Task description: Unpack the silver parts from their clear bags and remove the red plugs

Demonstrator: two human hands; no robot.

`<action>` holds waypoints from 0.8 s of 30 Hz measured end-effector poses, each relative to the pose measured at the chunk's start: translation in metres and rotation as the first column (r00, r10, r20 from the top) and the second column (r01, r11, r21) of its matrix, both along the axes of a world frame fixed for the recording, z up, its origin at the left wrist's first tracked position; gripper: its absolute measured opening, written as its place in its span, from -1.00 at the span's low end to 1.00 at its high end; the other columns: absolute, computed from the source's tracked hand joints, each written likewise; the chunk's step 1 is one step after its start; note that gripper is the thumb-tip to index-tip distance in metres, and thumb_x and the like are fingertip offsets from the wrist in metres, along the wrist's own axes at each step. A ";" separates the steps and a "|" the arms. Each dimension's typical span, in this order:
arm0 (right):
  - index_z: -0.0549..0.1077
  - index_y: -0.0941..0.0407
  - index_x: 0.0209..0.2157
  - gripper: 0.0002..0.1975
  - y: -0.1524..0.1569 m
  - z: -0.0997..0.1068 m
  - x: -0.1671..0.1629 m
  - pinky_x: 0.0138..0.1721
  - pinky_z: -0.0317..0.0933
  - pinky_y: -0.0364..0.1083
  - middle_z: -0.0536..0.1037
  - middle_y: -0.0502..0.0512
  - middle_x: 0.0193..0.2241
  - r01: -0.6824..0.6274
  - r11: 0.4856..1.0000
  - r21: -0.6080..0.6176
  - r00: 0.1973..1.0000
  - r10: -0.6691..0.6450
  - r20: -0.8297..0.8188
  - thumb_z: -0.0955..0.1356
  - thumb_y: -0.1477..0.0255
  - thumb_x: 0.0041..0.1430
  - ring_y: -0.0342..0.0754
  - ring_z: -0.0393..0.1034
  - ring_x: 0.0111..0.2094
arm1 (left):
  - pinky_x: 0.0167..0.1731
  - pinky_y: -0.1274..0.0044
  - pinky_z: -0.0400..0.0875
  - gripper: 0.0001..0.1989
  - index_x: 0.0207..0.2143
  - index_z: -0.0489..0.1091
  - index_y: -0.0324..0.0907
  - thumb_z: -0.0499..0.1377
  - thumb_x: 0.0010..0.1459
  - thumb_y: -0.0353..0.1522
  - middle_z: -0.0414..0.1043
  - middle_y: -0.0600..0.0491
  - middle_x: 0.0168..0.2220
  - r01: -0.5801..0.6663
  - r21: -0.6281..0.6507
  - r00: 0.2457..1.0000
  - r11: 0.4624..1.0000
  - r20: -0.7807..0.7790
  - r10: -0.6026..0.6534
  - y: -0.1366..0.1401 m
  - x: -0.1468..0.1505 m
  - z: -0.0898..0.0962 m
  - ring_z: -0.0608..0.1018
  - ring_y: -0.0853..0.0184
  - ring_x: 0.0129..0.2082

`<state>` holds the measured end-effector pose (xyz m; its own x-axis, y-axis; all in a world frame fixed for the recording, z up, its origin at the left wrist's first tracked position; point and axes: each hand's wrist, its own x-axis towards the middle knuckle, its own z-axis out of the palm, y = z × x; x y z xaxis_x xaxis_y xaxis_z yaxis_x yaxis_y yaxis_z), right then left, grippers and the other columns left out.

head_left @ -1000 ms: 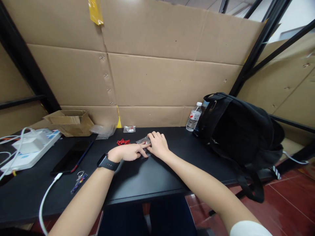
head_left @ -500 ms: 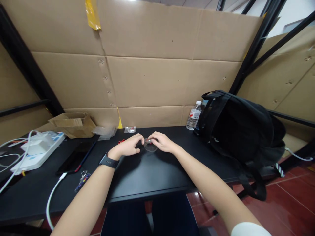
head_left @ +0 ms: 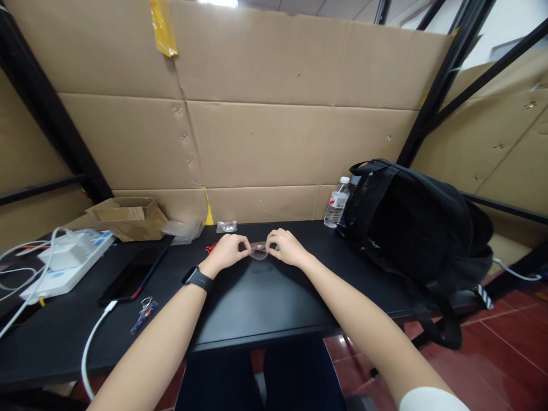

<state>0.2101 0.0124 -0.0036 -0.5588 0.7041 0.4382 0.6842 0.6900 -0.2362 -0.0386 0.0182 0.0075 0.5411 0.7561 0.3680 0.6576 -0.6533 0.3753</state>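
Between my two hands, just above the black desk [head_left: 257, 319], is a small clear plastic bag [head_left: 259, 252] with a little red and silvery thing inside, too small to name. My left hand [head_left: 231, 251], with a dark watch on its wrist, pinches the bag's left edge. The right edge is pinched between thumb and fingers of my right hand [head_left: 286, 247]. A small red item [head_left: 210, 248] lies beside my left hand, partly hidden by it. Farther back rests another small clear bag [head_left: 226, 226] with something shiny in it.
On the left are a cardboard box [head_left: 131, 218], clear plastic bags [head_left: 184, 230], a white power strip [head_left: 68, 268], a phone [head_left: 132, 274] with a cable, and a keychain [head_left: 144, 315]. A water bottle [head_left: 337, 202] and black backpack [head_left: 423, 228] stand right. A cardboard wall [head_left: 257, 142] closes the back.
My left hand has closed on the bag's left edge, its fingers having been apart before. My right hand has shifted to the right edge, and the bag is now stretched between both hands.
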 end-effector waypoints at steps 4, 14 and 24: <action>0.50 0.11 -0.39 -0.89 0.003 0.004 0.004 -0.10 0.12 -0.05 0.54 0.07 -0.22 -0.004 0.998 -0.057 0.996 -0.002 -0.093 0.41 0.46 0.25 -0.05 0.36 -0.20 | -0.17 0.48 0.41 -0.90 -0.40 0.58 -0.09 0.25 0.11 -0.32 0.64 0.09 -0.32 -0.107 -0.003 0.994 0.994 0.029 0.107 0.001 -0.008 0.006 0.62 0.24 -0.27; 0.50 0.03 -0.12 -0.60 -0.009 0.006 0.005 0.03 0.07 0.07 0.45 0.09 -0.08 -0.028 0.984 -0.174 0.999 0.035 0.033 0.54 0.49 -0.04 0.07 0.26 -0.02 | -0.15 0.50 0.42 -0.93 -0.36 0.55 -0.12 0.28 0.04 -0.37 0.63 0.10 -0.28 0.024 -0.044 0.994 0.999 0.111 -0.018 0.001 -0.006 0.004 0.62 0.29 -0.26; 0.51 0.08 -0.29 -0.90 -0.007 0.005 0.001 -0.02 0.10 0.02 0.48 0.09 -0.10 -0.027 0.982 -0.189 0.999 0.019 -0.045 0.44 0.36 0.22 0.02 0.29 -0.06 | -0.20 0.50 0.42 -0.86 -0.32 0.51 -0.11 0.21 0.18 -0.25 0.63 0.07 -0.33 -0.020 -0.090 0.995 0.996 0.095 0.029 -0.003 -0.005 0.006 0.63 0.27 -0.28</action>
